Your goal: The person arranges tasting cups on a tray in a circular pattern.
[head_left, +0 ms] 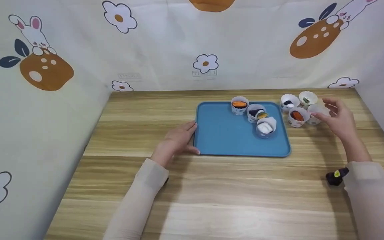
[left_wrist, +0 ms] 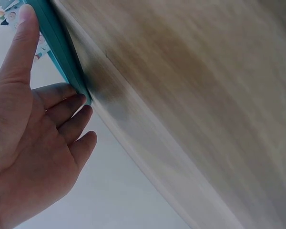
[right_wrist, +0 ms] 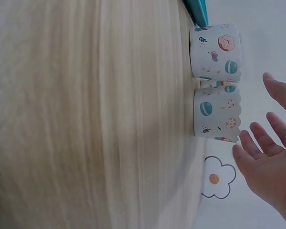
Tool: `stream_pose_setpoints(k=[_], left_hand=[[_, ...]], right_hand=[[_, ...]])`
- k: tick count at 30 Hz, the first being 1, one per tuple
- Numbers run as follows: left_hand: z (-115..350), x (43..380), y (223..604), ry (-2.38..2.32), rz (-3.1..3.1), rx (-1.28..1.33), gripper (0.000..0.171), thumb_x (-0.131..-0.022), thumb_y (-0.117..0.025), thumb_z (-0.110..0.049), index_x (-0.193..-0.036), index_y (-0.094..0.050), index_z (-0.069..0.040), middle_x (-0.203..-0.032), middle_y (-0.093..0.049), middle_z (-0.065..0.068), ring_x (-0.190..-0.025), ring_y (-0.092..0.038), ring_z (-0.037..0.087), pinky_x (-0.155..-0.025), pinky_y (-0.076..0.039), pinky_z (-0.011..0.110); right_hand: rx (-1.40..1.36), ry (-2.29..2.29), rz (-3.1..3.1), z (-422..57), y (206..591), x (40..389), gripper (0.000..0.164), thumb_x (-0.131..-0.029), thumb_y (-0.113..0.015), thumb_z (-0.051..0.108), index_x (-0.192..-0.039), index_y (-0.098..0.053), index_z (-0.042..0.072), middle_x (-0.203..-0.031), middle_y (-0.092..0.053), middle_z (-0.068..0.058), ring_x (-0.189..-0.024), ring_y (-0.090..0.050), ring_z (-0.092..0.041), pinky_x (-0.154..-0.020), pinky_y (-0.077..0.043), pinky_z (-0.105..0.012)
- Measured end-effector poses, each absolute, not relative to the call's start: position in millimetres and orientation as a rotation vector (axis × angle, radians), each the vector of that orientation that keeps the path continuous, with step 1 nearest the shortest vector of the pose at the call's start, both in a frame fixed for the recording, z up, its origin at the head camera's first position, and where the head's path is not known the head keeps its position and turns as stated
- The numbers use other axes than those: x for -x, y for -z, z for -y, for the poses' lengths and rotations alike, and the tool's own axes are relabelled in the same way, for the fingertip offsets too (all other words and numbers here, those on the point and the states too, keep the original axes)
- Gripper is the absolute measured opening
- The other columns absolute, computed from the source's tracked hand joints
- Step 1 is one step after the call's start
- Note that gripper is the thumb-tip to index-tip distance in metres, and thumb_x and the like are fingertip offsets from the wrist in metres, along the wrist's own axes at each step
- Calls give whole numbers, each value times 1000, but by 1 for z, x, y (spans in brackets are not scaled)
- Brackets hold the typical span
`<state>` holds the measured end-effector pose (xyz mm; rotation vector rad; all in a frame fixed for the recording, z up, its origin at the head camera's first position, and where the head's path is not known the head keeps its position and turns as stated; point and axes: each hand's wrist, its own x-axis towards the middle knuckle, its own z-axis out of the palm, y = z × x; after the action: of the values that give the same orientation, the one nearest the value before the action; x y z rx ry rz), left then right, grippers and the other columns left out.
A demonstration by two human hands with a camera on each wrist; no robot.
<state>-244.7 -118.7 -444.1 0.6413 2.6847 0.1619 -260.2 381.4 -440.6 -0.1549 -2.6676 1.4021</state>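
Observation:
My left hand rests against the left edge of the blue tray, its fingers extended along the rim. In the left wrist view the thumb lies at the tray's side. Over at the right, my right hand hovers at a patterned paper cup, fingers spread and loosely bent, nothing held. The right wrist view has the fingertips close to a paper cup's rim; contact cannot be told. Beside that cup stand a cup with a red-orange topped piece, one with a black-and-white piece and one with green bits.
On the tray stand a cup with an orange-topped piece, a cup with dark and yellow contents and a cup with a white piece. A printed curtain rises behind the wooden table.

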Motion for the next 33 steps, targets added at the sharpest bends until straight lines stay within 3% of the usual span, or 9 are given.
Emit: stream_pose_setpoints(k=[12, 20, 29, 33], left_hand=[[119, 245, 444, -158, -2691, -641, 106, -83, -73, -57, -160, -17, -8, -169, -14, 8, -156, -16, 24, -126, -23, 40], [119, 245, 444, -140, -2693, -645, 107, -83, -72, -58, -160, -17, -7, -169, -14, 9, -156, -16, 24, -126, -22, 40], [118, 243, 443, -147, -2684, -626, 107, -83, -72, -58, -160, -16, -8, -169, -12, 8, -156, -15, 24, -127, -20, 40], [118, 243, 443, -171, -2680, -612, 107, -83, -72, -57, -160, -15, -9, -169, -10, 7, -156, -14, 24, -127, -19, 40]], right_hand=[[198, -1486, 2680, -384, 447, 265, 87, -93, -71, 26, -155, -18, -5, -159, -24, -32, -148, -25, -48, -124, -24, -49], [201, -1526, 2771, -388, 451, 268, 93, -95, -69, 29, -157, -8, -4, -160, -16, -36, -147, -17, -54, -123, -18, -58], [198, -1485, 2825, -389, 452, 269, 86, -97, -64, 24, -156, -9, -7, -159, -19, -36, -145, -24, -52, -123, -29, -39], [214, -1428, 2871, -389, 453, 269, 88, -97, -65, 27, -155, -10, -9, -158, -22, -37, -142, -30, -51, -109, -39, -24]])
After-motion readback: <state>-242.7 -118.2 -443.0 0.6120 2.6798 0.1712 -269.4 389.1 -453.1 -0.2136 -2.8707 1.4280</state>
